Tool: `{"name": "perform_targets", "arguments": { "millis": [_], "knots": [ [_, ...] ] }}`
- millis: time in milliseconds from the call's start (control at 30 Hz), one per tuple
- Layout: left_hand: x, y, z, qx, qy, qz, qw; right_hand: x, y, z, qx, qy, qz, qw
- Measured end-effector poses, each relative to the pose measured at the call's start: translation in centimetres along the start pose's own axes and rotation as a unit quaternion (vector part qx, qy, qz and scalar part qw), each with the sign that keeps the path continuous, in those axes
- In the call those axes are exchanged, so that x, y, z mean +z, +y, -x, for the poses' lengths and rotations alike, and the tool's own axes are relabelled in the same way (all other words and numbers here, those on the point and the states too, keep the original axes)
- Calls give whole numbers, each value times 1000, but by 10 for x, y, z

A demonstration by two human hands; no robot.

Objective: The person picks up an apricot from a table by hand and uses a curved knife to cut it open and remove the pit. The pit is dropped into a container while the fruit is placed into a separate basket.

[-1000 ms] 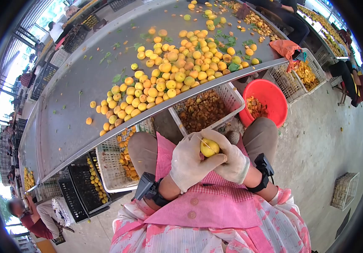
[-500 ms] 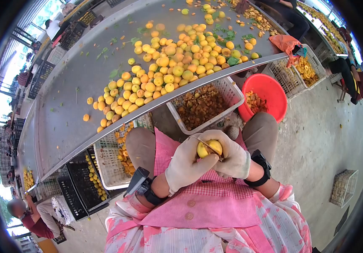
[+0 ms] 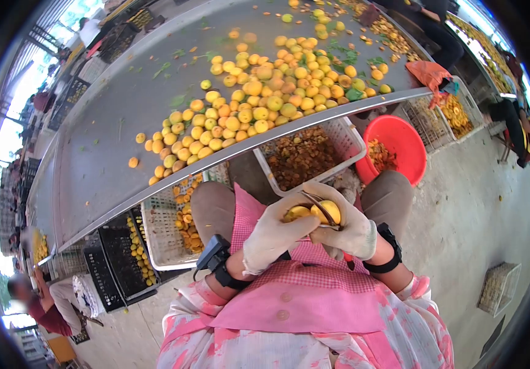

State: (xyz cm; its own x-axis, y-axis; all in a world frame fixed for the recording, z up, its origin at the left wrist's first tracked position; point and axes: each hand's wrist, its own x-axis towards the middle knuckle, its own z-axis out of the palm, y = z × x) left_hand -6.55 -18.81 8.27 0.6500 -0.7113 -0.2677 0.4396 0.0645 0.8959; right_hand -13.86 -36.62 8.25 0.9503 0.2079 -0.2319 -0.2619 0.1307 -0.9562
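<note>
Both hands wear whitish gloves and meet above the lap. My left hand [image 3: 280, 230] has its fingers closed round a yellow fruit piece [image 3: 297, 213]. Beside it, my right hand [image 3: 345, 227] grips another yellow fruit piece [image 3: 328, 212]. A thin, dark, curved tool [image 3: 315, 204] lies between the two pieces; which fingers hold it cannot be made out. Something red and black shows under my right hand. Beyond the hands stands a white crate [image 3: 356, 147] of brownish fruit pieces.
A metal table [image 3: 92, 184] bears many yellow-orange fruits [image 3: 252, 101]. A red basin [image 3: 409, 157] and a white crate [image 3: 163, 240] hold fruit pieces. Black crates [image 3: 108, 270] stand left, an upright crate [image 3: 500, 288] right. Another person [image 3: 49, 307] sits at lower left.
The single yellow fruit between my hands now shows as two pieces side by side. My hands have shifted slightly apart, and the whole view has moved a little.
</note>
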Motion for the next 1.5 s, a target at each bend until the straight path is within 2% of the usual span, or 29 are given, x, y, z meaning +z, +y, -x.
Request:
{"name": "perform_targets", "arguments": {
  "millis": [67, 100, 133, 200, 267, 300, 333, 400, 467, 567, 600, 633, 667, 700, 733, 767, 800, 833, 867, 933, 1000, 1067, 1133, 1200, 1233, 1267, 1333, 1400, 1500],
  "knots": [
    [-2, 7, 3, -71, -3, -16, 997, 5, 0, -3, 15, -18, -5, 1000],
    [-5, 5, 3, -29, 4, -60, 998, 7, 4, -4, 1, -8, -12, 1000],
    [-9, -1, 4, -23, 19, -63, 998, 7, 9, -5, -14, 2, -20, 1000],
    [-19, -10, 8, 67, 110, -126, 984, 7, 4, -6, 16, -9, -32, 999],
    [-42, -7, 18, 113, 210, -204, 949, 10, -10, -3, 26, 35, -89, 995],
    [-50, 11, 29, 95, 252, -221, 937, 9, -4, -5, -34, 84, -86, 992],
    [-70, 10, 38, 136, 304, -270, 904, 9, -3, -6, -70, 134, -105, 983],
    [-104, 15, 58, 117, 411, -190, 884, 4, 8, -9, -88, 213, -205, 951],
    [-154, 3, 77, 155, 478, -339, 795, 3, 18, -7, -103, 207, -218, 948],
    [-204, -17, 104, 118, 540, -348, 757, 8, 38, 0, -11, 169, -219, 961],
    [-210, -21, 109, 137, 529, -136, 826, 6, 42, 2, -11, 167, -222, 961],
    [-216, -26, 113, 148, 491, 85, 854, 4, 46, 5, 20, 141, -250, 958],
    [-212, -26, 111, 146, 490, 85, 855, 3, 48, 8, 50, 116, -276, 953],
    [-207, -28, 106, 177, 434, -75, 880, 4, 46, 10, 51, 123, -287, 949],
    [-201, -30, 101, 204, 363, -232, 879, 3, 47, 12, 51, 128, -285, 949],
    [-176, -7, 98, 183, 316, -622, 693, 2, 48, 13, 53, 116, -286, 950],
    [-165, -3, 88, 187, 309, -619, 697, 0, 49, 16, 53, 105, -287, 951],
    [-155, -2, 75, 185, 271, -254, 910, -2, 46, 19, 51, 115, -285, 950],
    [-145, -2, 63, 143, 181, 156, 960, -2, 43, 21, 46, 106, -304, 946],
    [-123, -1, 46, 123, 157, 137, 970, -4, 38, 24, 37, 111, -321, 940],
    [-101, 0, 27, 102, 98, 93, 986, -12, 31, 23, -23, 168, -283, 944],
    [-72, 3, 12, 79, 74, 60, 992, -12, 9, 22, -35, 233, -277, 931],
    [-45, 0, -5, 45, 38, -28, 998, -7, -13, 20, -159, 316, -276, 894],
    [-16, -1, -15, 26, 18, -28, 999, -9, -16, 18, -252, 356, -242, 867],
    [-3, 0, -18, -2, 3, -40, 999, -7, -23, 18, -260, 382, -245, 852],
    [7, -1, -22, -29, -10, -54, 998, -3, -30, 18, -282, 388, -259, 838],
    [24, -9, -27, -17, -23, -56, 998, -1, -33, 15, -336, 393, -253, 818],
    [39, -7, -26, -72, -17, -97, 993, 2, -31, 14, -349, 390, -248, 815],
    [47, -19, -25, -51, -10, -119, 992, 5, -25, 10, -396, 359, -231, 813]
  ]
}}
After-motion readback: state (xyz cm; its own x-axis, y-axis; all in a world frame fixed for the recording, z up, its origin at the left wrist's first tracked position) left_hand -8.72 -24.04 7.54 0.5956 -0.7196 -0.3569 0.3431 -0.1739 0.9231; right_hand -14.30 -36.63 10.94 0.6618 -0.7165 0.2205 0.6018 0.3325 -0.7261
